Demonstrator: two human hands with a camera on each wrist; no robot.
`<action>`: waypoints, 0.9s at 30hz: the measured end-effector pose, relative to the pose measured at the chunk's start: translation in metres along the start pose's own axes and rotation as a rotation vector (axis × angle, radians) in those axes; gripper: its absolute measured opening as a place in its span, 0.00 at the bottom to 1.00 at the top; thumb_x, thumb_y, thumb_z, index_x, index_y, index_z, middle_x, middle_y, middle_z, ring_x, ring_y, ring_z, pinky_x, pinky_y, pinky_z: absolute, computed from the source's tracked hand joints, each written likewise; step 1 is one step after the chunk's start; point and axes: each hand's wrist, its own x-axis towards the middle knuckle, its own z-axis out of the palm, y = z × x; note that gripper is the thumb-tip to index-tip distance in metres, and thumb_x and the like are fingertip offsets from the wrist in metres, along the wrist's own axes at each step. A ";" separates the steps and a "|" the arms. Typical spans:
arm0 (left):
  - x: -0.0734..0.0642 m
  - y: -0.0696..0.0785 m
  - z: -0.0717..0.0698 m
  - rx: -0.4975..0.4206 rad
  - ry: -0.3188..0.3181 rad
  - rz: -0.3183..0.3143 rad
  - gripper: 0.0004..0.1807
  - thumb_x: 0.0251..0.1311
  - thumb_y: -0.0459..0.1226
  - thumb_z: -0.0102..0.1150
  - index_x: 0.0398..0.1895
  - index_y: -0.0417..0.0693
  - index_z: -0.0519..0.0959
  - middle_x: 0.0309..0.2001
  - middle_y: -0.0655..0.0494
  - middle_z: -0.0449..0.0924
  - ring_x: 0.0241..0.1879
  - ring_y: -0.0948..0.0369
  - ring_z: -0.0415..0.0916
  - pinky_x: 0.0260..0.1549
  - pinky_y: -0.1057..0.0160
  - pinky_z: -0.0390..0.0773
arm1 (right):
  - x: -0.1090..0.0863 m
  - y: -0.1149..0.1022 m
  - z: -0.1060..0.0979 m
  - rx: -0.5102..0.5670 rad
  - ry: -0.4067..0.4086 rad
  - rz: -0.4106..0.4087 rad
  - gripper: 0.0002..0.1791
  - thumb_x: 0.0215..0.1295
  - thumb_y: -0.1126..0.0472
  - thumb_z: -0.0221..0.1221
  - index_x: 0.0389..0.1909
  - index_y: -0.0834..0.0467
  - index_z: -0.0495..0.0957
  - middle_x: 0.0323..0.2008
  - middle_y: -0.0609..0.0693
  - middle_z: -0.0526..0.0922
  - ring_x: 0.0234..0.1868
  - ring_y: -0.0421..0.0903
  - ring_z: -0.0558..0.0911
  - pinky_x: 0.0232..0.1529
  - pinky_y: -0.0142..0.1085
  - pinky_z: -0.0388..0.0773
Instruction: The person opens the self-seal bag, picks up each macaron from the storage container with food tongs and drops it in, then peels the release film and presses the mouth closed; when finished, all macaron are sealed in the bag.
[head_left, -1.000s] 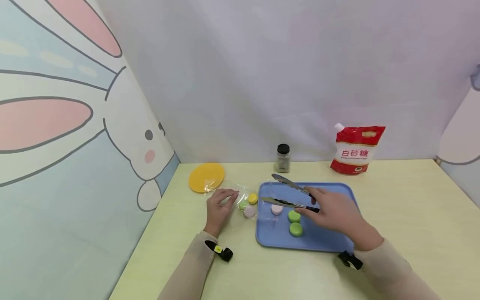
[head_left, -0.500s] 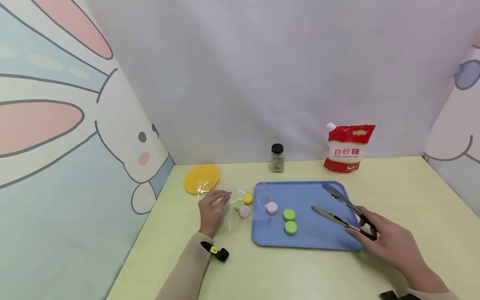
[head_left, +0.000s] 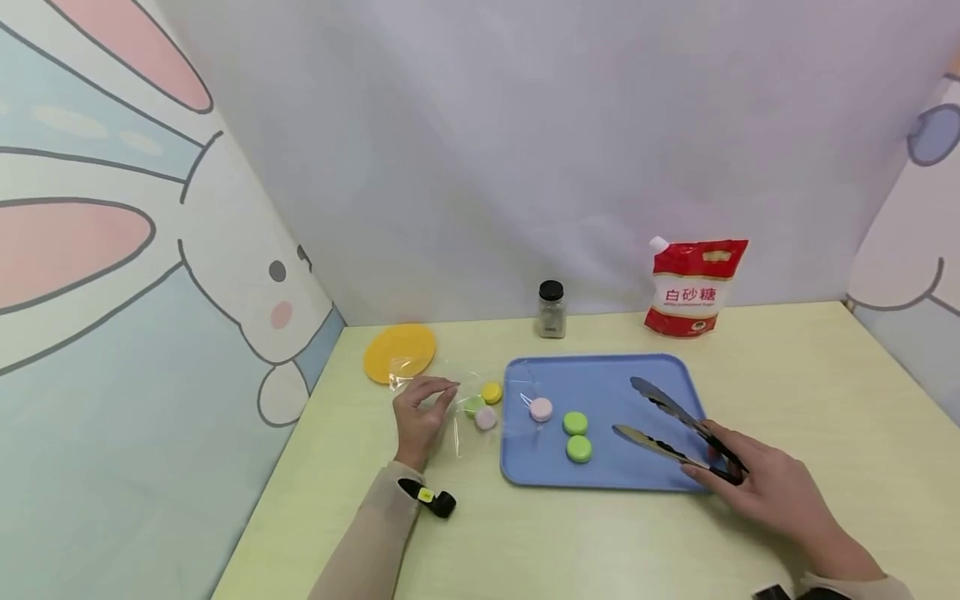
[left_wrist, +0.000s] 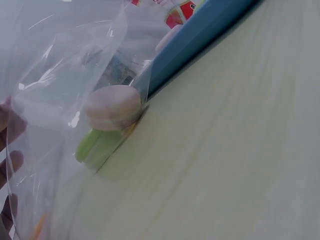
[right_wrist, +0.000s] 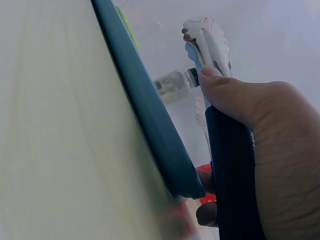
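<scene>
Evidently, we are loading macarons into the clear bag (head_left: 468, 387) with tongs (head_left: 667, 402), so steadiness on both sides matters. Left of centre in the frame, our left hand (head_left: 417, 425) pinches the bag on the counter (head_left: 562, 533); a yellow macaron (head_left: 491, 392), a green macaron (head_left: 474, 407) and a lilac macaron (head_left: 486, 417) show inside it, and we should hold the film taut and raised so nothing snags. At lower right, our right hand (head_left: 772, 483) grips the tongs, their tips spread over the right part of the blue tray (head_left: 600, 375), well apart from any macaron. A pink macaron (head_left: 541, 409) sits near the tray's left rim, with two green ones (head_left: 579, 449) just beside each other towards the frame's centre. We would do best to come in low, straddle one squarely without nudging its neighbour, and squeeze lightly, since the shells might crack.
</scene>
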 end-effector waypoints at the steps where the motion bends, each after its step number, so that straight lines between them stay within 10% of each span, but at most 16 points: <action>1: 0.000 0.001 0.000 0.002 0.000 -0.005 0.04 0.51 0.20 0.70 0.31 0.31 0.86 0.32 0.39 0.86 0.36 0.47 0.82 0.46 0.69 0.78 | 0.000 0.000 0.000 0.000 0.001 -0.001 0.36 0.46 0.42 0.77 0.57 0.51 0.80 0.24 0.33 0.68 0.23 0.32 0.63 0.24 0.32 0.59; 27: 0.001 0.001 0.005 0.079 -0.023 -0.004 0.04 0.51 0.20 0.70 0.29 0.33 0.86 0.32 0.43 0.86 0.35 0.48 0.82 0.56 0.62 0.76 | 0.001 -0.052 0.002 -0.134 -0.169 0.132 0.43 0.42 0.23 0.68 0.53 0.48 0.79 0.31 0.37 0.78 0.20 0.38 0.66 0.16 0.36 0.62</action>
